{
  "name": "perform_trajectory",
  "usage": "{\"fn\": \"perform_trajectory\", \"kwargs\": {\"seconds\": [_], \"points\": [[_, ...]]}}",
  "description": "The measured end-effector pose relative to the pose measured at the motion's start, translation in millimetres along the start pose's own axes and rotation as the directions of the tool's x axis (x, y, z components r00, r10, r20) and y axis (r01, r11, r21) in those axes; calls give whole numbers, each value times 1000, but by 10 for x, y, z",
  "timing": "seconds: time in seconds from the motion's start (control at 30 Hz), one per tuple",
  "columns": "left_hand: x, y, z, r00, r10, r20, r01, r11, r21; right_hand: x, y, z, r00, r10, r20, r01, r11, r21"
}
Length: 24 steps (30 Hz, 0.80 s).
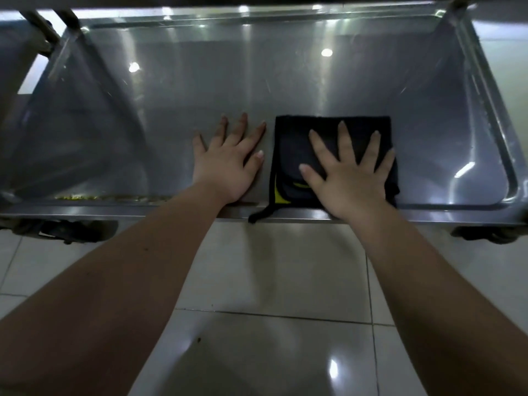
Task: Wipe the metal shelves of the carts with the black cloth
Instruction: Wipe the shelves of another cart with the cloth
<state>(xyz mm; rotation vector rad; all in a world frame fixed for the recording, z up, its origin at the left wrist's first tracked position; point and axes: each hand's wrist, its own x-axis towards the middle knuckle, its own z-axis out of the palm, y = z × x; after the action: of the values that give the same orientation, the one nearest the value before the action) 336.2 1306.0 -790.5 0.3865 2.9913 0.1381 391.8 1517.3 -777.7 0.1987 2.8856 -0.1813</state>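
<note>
as flat right hand (pixel 350 178) presses cloth (pixel 288 144) (maybe folded), flat left hand (pixel 228 164) on shelf (pixel 257 81)

Right hand (pixel 350 172) presses black cloth (pixel 331 158) flat on metal shelf (pixel 200 90).

The floor (pixel 271 267) is laid with large, glossy, pale tiles, divided by thin dark grout lines (pixel 285 317). Bright patches of reflected light (pixel 333 368) shine on the nearest tiles, and a small dark speck (pixel 199 339) lies on one of them.
</note>
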Motion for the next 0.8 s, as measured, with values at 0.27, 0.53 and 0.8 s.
{"fn": "perform_trajectory", "kwargs": {"seconds": [0.27, 0.53, 0.8], "points": [[-132, 153, -136, 983, 94, -156, -112, 988, -108, -66, 321, -221, 994, 34, -105, -17, 988, 156], [-161, 1607, 52, 982, 157, 102, -150, 986, -75, -90, 783, 3, 983, 170, -74, -125, 903, 412], [21, 717, -5, 999, 43, 8, -44, 999, 32, -119, 682, 14, 995, 99, 2, -99, 995, 13]]}}
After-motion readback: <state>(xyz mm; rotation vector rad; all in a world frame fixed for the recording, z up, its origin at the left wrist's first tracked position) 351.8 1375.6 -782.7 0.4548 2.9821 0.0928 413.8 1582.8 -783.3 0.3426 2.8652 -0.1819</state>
